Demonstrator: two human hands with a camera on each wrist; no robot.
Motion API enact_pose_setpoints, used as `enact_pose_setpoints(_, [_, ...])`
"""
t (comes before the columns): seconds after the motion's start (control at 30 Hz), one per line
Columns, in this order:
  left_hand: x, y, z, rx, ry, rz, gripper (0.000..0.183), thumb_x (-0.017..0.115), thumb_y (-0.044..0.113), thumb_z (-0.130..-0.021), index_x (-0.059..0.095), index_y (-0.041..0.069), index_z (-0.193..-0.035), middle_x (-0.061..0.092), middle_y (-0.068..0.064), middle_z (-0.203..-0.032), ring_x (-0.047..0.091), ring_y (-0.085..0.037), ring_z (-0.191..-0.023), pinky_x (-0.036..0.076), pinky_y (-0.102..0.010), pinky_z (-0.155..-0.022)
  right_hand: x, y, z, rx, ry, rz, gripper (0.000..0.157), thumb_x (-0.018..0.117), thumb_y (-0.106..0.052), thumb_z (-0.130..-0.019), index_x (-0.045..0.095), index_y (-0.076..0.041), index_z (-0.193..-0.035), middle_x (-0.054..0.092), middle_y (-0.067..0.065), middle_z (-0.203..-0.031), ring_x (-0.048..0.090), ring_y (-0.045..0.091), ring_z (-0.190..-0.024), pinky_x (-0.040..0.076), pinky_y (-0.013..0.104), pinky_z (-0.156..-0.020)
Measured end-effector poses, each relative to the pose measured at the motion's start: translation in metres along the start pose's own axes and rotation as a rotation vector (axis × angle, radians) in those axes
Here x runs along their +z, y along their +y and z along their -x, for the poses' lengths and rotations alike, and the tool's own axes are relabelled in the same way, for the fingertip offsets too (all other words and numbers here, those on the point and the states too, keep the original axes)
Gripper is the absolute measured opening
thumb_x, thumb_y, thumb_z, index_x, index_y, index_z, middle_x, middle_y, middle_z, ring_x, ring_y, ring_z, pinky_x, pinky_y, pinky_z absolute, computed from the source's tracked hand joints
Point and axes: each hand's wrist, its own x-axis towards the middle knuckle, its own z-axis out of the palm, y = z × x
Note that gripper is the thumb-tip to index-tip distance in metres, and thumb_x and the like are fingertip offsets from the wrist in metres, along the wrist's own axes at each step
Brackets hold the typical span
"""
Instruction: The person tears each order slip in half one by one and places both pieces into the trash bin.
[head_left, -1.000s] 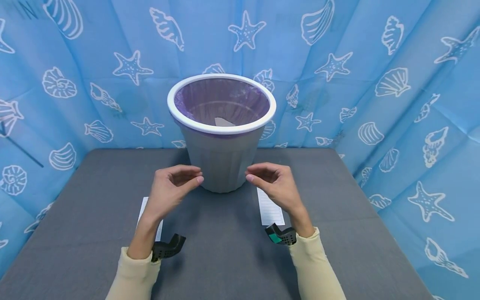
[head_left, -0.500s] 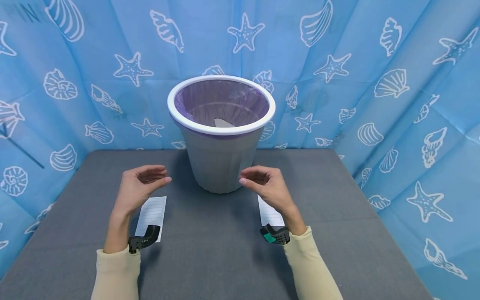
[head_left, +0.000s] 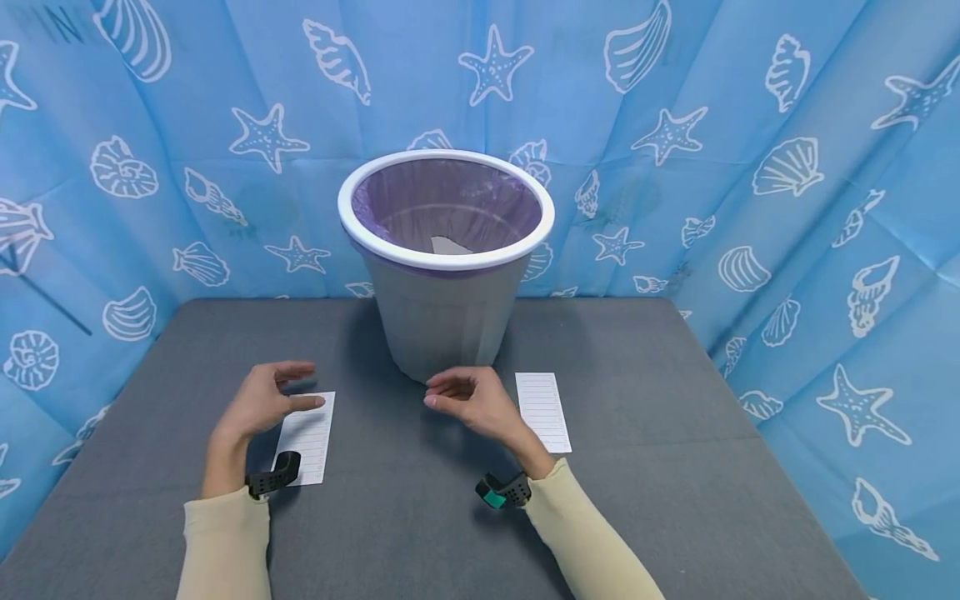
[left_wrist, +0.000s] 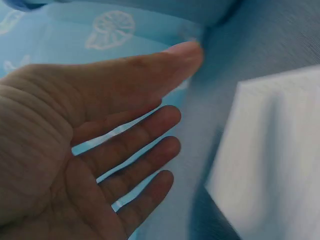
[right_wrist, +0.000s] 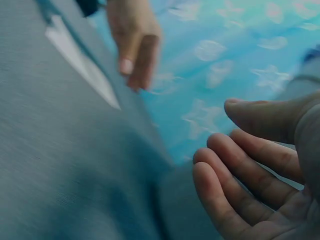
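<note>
Left fingers: relaxed and slightly spread, the thumb apart from them.
Right fingers: loosely bent, side by side, a gap to the thumb.
Left hand: above a white rectangular lined paper slip, the left slip, whose upper part it overlaps in the head view.
Right hand: before the bin's base, left of a second white lined paper slip, the right slip.
Slips: both flat on the grey cloth-covered surface, one toward its left edge, one right of its middle.
Bin: a tall grey round bin with a white rim and purple plastic liner, upright near the middle of the far edge; a white piece shows inside.
Wrists: black bands, cream sleeves.
Backdrop: blue fabric curtain with white shells and starfish, beyond the far edge.
</note>
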Motion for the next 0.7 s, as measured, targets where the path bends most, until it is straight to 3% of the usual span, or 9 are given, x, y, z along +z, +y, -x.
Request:
enact_pose_setpoints(0.2, [0.008, -0.006, -0.004, 0.028, -0.097, -0.081, 0.069, 0.088, 0.011, -0.078, 0.056, -0.01, -0.136, 0.05, -0.035, -0.14, 0.039, -0.055, -0.133, 0.035, -0.069, -0.103, 0.039, 0.014, 0.001, 0.015, -0.083, -0.001, 0.03, 0.077, -0.009, -0.091, 0.07, 0.007, -0.115, 0.074, 0.013, -0.102, 0.071, 0.023, -0.09, 0.057, 0.031, -0.08])
enact_pose_setpoints(0.37, [0.013, -0.004, -0.006, 0.034, -0.122, -0.107, 0.067, 0.088, 0.003, -0.075, 0.058, -0.012, -0.133, 0.051, -0.036, -0.137, 0.042, -0.055, -0.13, 0.037, -0.067, -0.102, 0.064, 0.024, 0.005, 0.04, -0.12, -0.021, 0.03, 0.079, -0.008, -0.09, 0.071, 0.006, -0.115, 0.074, 0.015, -0.102, 0.071, 0.022, -0.088, 0.057, 0.027, -0.077])
enact_pose_setpoints(0.5, [0.017, -0.003, -0.008, 0.034, -0.122, -0.14, 0.06, 0.087, -0.001, -0.074, 0.062, -0.012, -0.128, 0.056, -0.034, -0.127, 0.051, -0.052, -0.119, 0.044, -0.063, -0.096, 0.073, 0.029, 0.007, 0.061, -0.121, -0.029, 0.029, 0.079, -0.006, -0.089, 0.071, 0.006, -0.114, 0.074, 0.016, -0.101, 0.071, 0.025, -0.087, 0.055, 0.023, -0.074])
enact_pose_setpoints(0.7, [0.018, 0.0, -0.01, -0.034, -0.135, -0.137, 0.048, 0.086, -0.002, -0.076, 0.068, -0.01, -0.12, 0.065, -0.025, -0.112, 0.059, -0.039, -0.101, 0.051, -0.054, -0.085, 0.073, 0.022, 0.006, 0.083, -0.118, -0.059, 0.029, 0.075, 0.003, -0.089, 0.068, 0.014, -0.114, 0.072, 0.024, -0.102, 0.069, 0.038, -0.09, 0.054, 0.022, -0.073])
